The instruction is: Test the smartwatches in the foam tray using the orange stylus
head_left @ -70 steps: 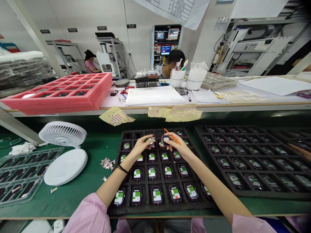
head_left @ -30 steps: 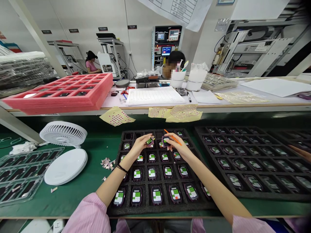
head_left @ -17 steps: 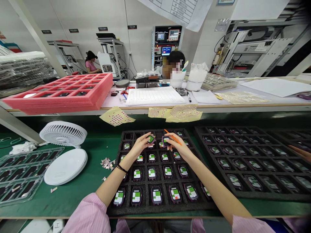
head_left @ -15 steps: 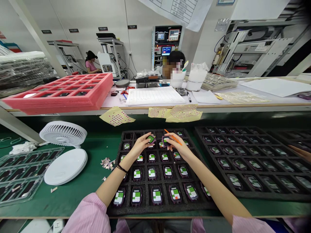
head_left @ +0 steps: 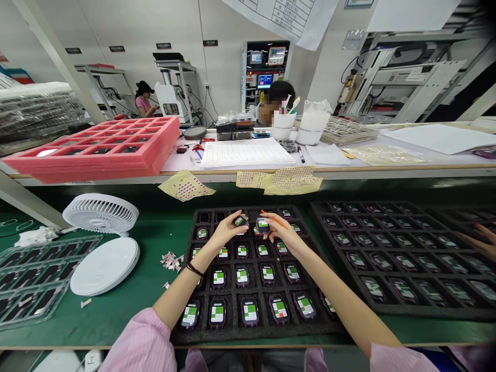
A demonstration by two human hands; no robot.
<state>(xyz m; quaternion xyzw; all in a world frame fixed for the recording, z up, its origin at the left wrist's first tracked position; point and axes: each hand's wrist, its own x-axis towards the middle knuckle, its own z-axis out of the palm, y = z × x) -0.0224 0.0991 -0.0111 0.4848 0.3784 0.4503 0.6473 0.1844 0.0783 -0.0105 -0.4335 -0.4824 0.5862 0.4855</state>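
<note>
Over the far rows of a black foam tray [head_left: 228, 330], my left hand [head_left: 228, 228] is closed on a small device [head_left: 241, 221] with a green and white screen. Beside it, my right hand [head_left: 279, 227] grips a second such device [head_left: 262, 226] and also holds a thin orange stick [head_left: 279, 222]. The two devices are apart, a short gap between them. Below my hands, rows of devices with lit green and white screens [head_left: 250, 311] lie in the tray's compartments. Two compartments at the far left hold devices with dark screens [head_left: 220, 216].
A second black tray [head_left: 391, 308] of devices lies to the right, with another person's hand [head_left: 484, 242] beyond. On the left are a white fan [head_left: 104, 266], clear plastic trays [head_left: 42, 279] and small scraps [head_left: 171, 261]. A shelf ahead bears pink foam [head_left: 155, 160] and papers.
The device in my right hand has shifted slightly left and turned its screen more into view. The device in my left hand has tilted. The orange stick lies flatter.
</note>
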